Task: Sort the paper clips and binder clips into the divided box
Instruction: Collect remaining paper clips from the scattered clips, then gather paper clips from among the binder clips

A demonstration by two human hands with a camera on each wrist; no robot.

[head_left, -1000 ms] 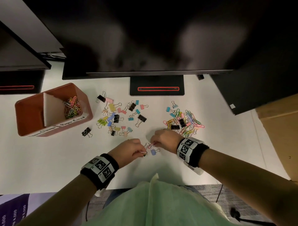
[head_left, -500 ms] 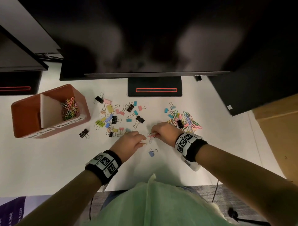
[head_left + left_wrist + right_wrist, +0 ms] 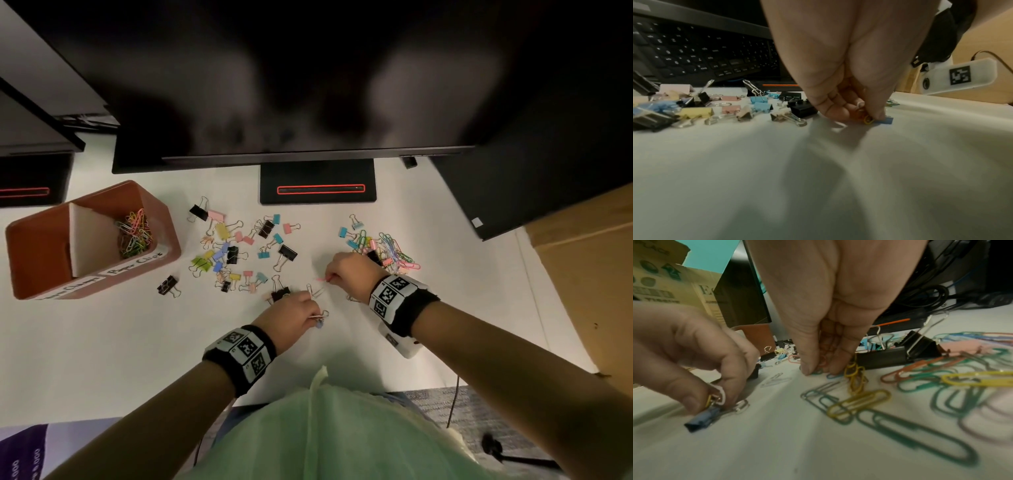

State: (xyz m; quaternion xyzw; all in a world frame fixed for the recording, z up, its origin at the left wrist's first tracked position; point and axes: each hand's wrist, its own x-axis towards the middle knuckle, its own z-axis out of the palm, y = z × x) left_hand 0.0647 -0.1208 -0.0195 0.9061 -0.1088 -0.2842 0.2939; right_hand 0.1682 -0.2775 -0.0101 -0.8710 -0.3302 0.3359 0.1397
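Note:
My left hand [image 3: 313, 317] pinches a small blue binder clip [image 3: 702, 420] by its wire handle, low over the white table, with a yellow paper clip [image 3: 868, 120] held in the same fingers. My right hand [image 3: 330, 278] grips pink and red paper clips [image 3: 826, 353], its fingertips down on the table at the edge of the paper clip pile [image 3: 394, 253]. Loose binder clips [image 3: 236, 250] lie scattered at centre left. The reddish divided box [image 3: 164, 222] stands at far left. Its right compartment holds paper clips [image 3: 133, 236]. The left compartment looks empty.
A monitor stand [image 3: 317, 185] and a dark screen close off the back. A keyboard [image 3: 694, 53] lies behind the binder clips. A cardboard box [image 3: 589, 274] sits at the right. One black binder clip [image 3: 168, 286] lies alone near the divided box.
My left hand has shifted right to the blue binder clip that lay alone on the table and now pinches it. My right hand stays near the paper clip pile with its clips.

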